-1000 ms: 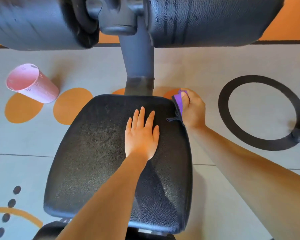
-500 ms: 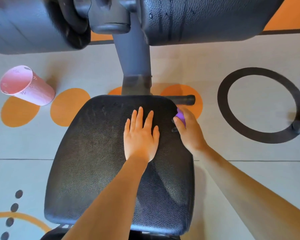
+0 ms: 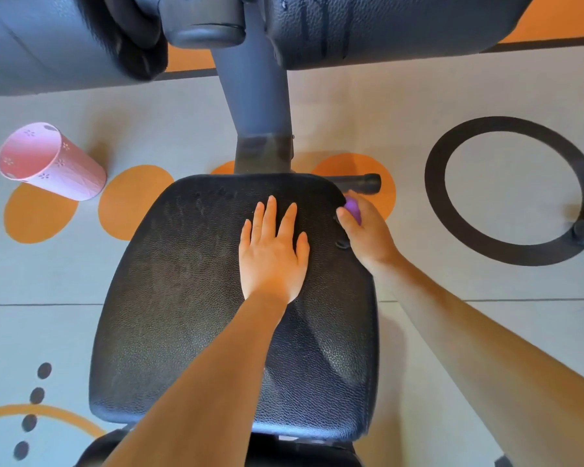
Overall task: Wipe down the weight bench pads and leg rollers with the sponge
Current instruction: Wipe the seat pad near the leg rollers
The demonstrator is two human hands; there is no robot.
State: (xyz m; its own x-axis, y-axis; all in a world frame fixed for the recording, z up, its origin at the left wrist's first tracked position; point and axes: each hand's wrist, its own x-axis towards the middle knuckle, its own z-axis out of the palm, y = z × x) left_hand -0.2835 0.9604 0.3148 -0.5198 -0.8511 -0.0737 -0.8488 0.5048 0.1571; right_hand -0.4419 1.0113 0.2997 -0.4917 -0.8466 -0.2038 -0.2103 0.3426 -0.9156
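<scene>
The right hand (image 3: 368,230), clenched round the purple sponge (image 3: 353,207), has slid back along the seat pad's (image 3: 189,298) right edge from its far corner, so that edge is being wiped, while the left hand (image 3: 272,257) stays pressed flat, fingers spread.

Two bare hands, the left hand (image 3: 272,256) and the right hand (image 3: 368,232), share the view with one black seat pad (image 3: 182,315), two leg rollers (image 3: 48,42) (image 3: 385,25), one purple sponge (image 3: 353,206), one pink cup (image 3: 49,161) and one black floor ring (image 3: 506,190).
</scene>
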